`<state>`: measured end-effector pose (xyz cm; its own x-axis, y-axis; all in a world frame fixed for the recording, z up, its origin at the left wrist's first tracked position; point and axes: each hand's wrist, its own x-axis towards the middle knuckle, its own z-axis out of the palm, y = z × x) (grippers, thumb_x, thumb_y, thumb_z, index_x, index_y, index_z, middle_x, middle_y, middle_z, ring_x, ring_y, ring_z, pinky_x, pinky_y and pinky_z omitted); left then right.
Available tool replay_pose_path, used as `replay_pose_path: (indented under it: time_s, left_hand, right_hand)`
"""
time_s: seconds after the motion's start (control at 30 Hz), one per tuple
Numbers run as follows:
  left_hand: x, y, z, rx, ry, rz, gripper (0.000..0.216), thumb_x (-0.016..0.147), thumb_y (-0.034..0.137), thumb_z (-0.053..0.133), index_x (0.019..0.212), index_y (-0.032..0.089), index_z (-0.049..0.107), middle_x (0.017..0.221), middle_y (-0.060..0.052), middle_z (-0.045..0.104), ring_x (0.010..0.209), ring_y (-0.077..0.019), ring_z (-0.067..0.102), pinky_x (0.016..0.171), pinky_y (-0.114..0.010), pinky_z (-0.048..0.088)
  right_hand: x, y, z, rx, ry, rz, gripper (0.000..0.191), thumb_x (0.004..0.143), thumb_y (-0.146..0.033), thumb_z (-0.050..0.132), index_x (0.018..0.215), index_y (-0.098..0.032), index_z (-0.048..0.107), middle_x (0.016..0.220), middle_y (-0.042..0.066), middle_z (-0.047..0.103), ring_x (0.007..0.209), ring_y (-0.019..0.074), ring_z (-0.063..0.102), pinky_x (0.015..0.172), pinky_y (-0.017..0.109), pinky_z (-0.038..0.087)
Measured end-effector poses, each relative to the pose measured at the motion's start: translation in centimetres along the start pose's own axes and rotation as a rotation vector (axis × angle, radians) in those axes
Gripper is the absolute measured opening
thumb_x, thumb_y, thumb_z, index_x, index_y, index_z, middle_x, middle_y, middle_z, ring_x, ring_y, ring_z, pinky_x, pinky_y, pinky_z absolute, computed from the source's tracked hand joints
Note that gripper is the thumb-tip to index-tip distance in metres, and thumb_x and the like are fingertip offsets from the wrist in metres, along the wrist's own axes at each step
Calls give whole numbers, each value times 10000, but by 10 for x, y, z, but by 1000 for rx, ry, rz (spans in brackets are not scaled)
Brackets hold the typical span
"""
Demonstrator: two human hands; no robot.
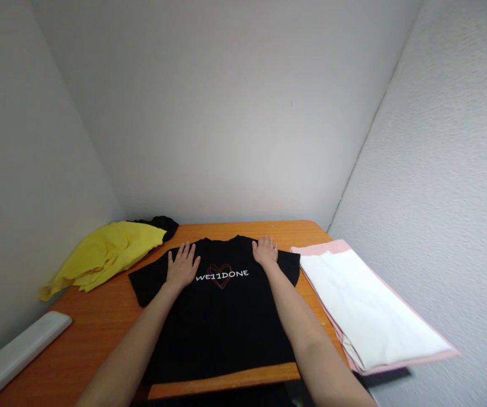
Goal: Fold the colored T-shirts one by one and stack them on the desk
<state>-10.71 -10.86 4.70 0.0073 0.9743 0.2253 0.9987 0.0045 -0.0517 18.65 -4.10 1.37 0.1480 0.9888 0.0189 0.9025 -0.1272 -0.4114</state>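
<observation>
On my feed the light was soft and moderate, from a source I couldn't place. The back wall looked palest near its middle and dimmed toward the top; the left wall stayed a flatter grey. The shirt was so dark that I could read little of its surface, though its lettering came through crisply. The white cloth was the brightest patch. Wide-angle stretch drew its near corner outward, and streaky blur smeared the right wall.

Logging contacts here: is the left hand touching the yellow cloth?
Apart: the head view shows a strip of table and the black shirt between the left hand and the yellow cloth.
</observation>
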Motion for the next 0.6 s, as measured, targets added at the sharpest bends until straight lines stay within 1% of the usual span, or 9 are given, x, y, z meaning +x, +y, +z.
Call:
replay_pose_path:
  time_s: [0.1, 0.17, 0.2, 0.27, 0.33, 0.4, 0.5, 0.53, 0.6]
  left_hand:
    - [-15, 25, -23, 5, 133, 176, 527, 951, 272, 296, 1437, 96, 400, 1560, -132, 270, 1463, -255, 171, 1186, -523, 79]
    - [-39, 58, -41, -62, 156, 335, 468, 940, 229, 338, 1367, 119, 494, 1549, -120, 310, 1441, -254, 237, 1186, -476, 151]
    - [-55, 79, -49, -120, 137, 403, 432, 943, 238, 356, 1323, 138, 537, 1529, -115, 351, 1410, -255, 305, 1168, -450, 222]
    - [-95, 123, -63, -257, 69, 534, 393, 955, 268, 378, 1298, 177, 547, 1453, -105, 454, 1293, -235, 452, 1080, -393, 368]
    - [-137, 163, -72, -348, -25, 660, 350, 959, 308, 408, 1260, 215, 561, 1325, -87, 552, 1161, -219, 533, 970, -363, 449]
    - [-171, 194, -74, -358, -97, 686, 380, 929, 406, 488, 1233, 194, 571, 1195, -109, 602, 1070, -248, 555, 901, -387, 474]
    - [-201, 215, -68, -341, -125, 638, 613, 856, 564, 558, 1288, 129, 527, 1197, -160, 583, 1099, -304, 516, 925, -444, 457]
    - [-205, 216, -64, -339, -132, 641, 696, 825, 601, 582, 1316, 114, 500, 1233, -174, 563, 1118, -316, 501, 935, -448, 451]
    - [-209, 214, -58, -330, -159, 684, 771, 783, 592, 645, 1351, 105, 459, 1275, -184, 538, 1120, -316, 496, 922, -427, 458]
  right_hand:
    - [6, 1, -6, 22, -55, -2, 523, 1019, -370, 215, 1441, -121, 397, 1553, 152, 232, 1439, 303, 158, 1142, 541, 137]
    - [12, 3, -13, 32, -89, -11, 466, 1020, -364, 308, 1401, -129, 437, 1520, 152, 303, 1403, 304, 257, 1124, 545, 215]
    - [15, 6, -17, 35, -104, -22, 438, 1007, -376, 387, 1370, -142, 466, 1488, 144, 355, 1367, 302, 323, 1104, 546, 265]
    - [20, 11, -26, 41, -134, -57, 407, 959, -395, 534, 1293, -165, 522, 1388, 116, 465, 1253, 280, 460, 1041, 528, 375]
    - [24, 17, -35, 49, -167, -102, 362, 938, -390, 583, 1224, -168, 562, 1277, 94, 540, 1125, 242, 549, 961, 478, 461]
    - [25, 23, -44, 56, -191, -146, 315, 942, -372, 579, 1176, -161, 582, 1201, 82, 578, 1041, 214, 585, 902, 432, 500]
    - [22, 28, -53, 61, -194, -201, 286, 906, -304, 630, 1136, -141, 584, 1140, 84, 609, 1011, 198, 594, 875, 364, 491]
    - [21, 29, -55, 62, -191, -216, 292, 884, -276, 652, 1129, -133, 580, 1122, 91, 619, 1010, 198, 595, 864, 334, 480]
    - [18, 31, -58, 65, -184, -237, 310, 843, -238, 683, 1113, -130, 574, 1089, 107, 636, 996, 199, 598, 823, 283, 457]
